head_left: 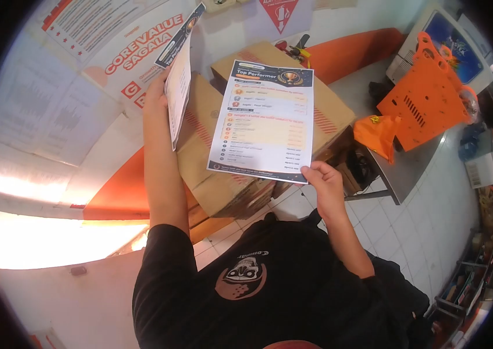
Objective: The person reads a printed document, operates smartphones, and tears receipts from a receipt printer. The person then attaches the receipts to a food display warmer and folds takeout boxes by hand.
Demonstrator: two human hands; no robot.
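My right hand (323, 179) pinches the lower right corner of a printed sheet (264, 125) headed "Top Performer", with a trophy picture on its dark top band. The sheet faces me, over a cardboard box. My left hand (157, 93) is closed on the left edge of several similar sheets (179, 87), which are turned nearly edge-on beside the wall. Part of a "Top Performer" heading shows on them too. The fingers of my left hand are largely hidden behind these papers.
Taped cardboard boxes (211, 168) are stacked in front of me against the wall. Posters (141, 46) hang at the left. On a metal table (400, 174) at the right stand an orange perforated metal piece (424, 99) and an orange cloth bag (374, 136). Tools (294, 51) lie behind the boxes.
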